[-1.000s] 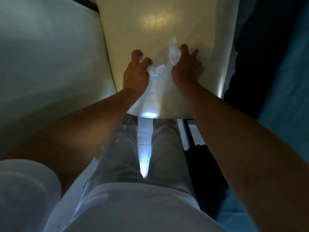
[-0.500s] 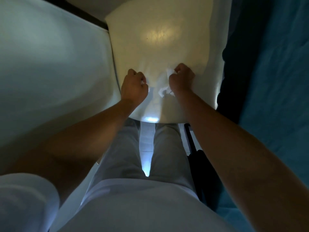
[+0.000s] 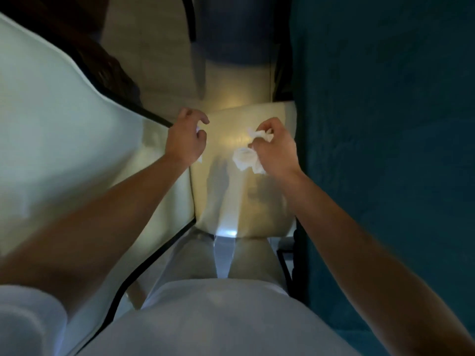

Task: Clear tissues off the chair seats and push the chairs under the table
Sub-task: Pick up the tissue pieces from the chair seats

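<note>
R hand [image 3: 276,147] grip on tissue [image 3: 245,156], above chair seat [image 3: 231,201].

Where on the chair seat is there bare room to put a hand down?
The seat is bare from the hands to its near edge, and beyond them too. Crowded only mid-seat: right hand holds crumpled tissue, left hand hovers at the table edge.

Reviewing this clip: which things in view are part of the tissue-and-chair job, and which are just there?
Job:
right hand gripping crumpled tissues
left hand, a white scrap barely showing under it
cream chair seat
pale table at left

Just there:
teal surface at right
blue round object ahead
</note>
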`<state>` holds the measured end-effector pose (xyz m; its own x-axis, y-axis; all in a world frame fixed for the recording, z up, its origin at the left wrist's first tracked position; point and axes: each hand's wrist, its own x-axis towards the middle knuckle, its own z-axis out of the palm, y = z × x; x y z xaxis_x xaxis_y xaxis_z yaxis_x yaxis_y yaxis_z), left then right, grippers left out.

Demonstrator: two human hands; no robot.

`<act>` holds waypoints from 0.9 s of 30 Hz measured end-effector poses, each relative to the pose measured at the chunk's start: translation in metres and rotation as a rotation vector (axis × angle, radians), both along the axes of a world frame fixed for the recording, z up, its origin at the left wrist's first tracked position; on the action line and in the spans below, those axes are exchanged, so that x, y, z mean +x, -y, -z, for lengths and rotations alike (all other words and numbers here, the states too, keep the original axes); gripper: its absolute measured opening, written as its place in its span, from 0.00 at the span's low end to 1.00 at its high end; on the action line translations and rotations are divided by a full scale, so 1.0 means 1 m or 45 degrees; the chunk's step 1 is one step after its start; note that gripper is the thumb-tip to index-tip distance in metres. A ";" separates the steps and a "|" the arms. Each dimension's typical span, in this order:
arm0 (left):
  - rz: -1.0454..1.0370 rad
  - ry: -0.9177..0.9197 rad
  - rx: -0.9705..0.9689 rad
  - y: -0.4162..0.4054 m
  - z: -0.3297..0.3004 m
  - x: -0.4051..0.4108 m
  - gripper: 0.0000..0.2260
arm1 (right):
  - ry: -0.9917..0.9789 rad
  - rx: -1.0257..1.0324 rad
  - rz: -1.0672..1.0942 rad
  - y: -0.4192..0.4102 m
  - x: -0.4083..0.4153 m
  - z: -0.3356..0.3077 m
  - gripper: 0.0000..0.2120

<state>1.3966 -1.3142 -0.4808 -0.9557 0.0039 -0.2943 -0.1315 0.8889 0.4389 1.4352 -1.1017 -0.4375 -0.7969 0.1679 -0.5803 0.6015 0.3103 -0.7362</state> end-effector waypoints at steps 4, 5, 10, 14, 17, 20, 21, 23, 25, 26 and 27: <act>0.282 -0.130 0.059 -0.010 -0.062 -0.035 0.13 | -0.076 -0.204 0.070 -0.017 -0.003 -0.049 0.12; 0.348 -0.146 0.073 -0.014 -0.078 -0.041 0.13 | -0.104 -0.202 0.083 -0.020 -0.004 -0.059 0.11; 0.426 -0.318 0.081 -0.023 -0.162 -0.049 0.12 | -0.202 -0.294 0.322 -0.032 -0.006 -0.096 0.06; 0.511 -0.476 -0.030 -0.011 -0.220 -0.043 0.12 | -0.159 -0.616 0.483 -0.031 -0.002 -0.129 0.11; 0.613 -0.585 -0.070 0.000 -0.253 -0.031 0.16 | -0.228 -0.698 0.454 -0.026 0.007 -0.156 0.16; 0.677 -0.632 0.011 0.013 -0.283 -0.016 0.18 | -0.471 -0.629 0.372 -0.016 0.021 -0.183 0.13; 0.694 -0.656 0.029 0.019 -0.291 -0.011 0.18 | -0.532 -0.592 0.336 -0.012 0.026 -0.192 0.11; 0.704 -0.741 0.065 0.033 -0.307 0.000 0.18 | -0.630 -0.587 0.286 -0.002 0.040 -0.210 0.15; 0.649 -0.859 0.116 0.048 -0.322 0.011 0.20 | -0.705 -0.621 0.235 0.008 0.054 -0.224 0.22; 0.599 -0.925 0.140 0.057 -0.329 0.016 0.23 | -0.733 -0.590 0.200 0.014 0.063 -0.231 0.24; 0.554 -0.981 0.156 0.066 -0.337 0.021 0.25 | -0.758 -0.532 0.170 0.021 0.072 -0.238 0.27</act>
<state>1.4173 -1.3798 -0.1440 -0.7946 0.4014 0.4555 0.5771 0.7325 0.3611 1.5074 -1.1229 -0.1993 -0.9851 0.1448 -0.0930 0.0765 -0.1153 -0.9904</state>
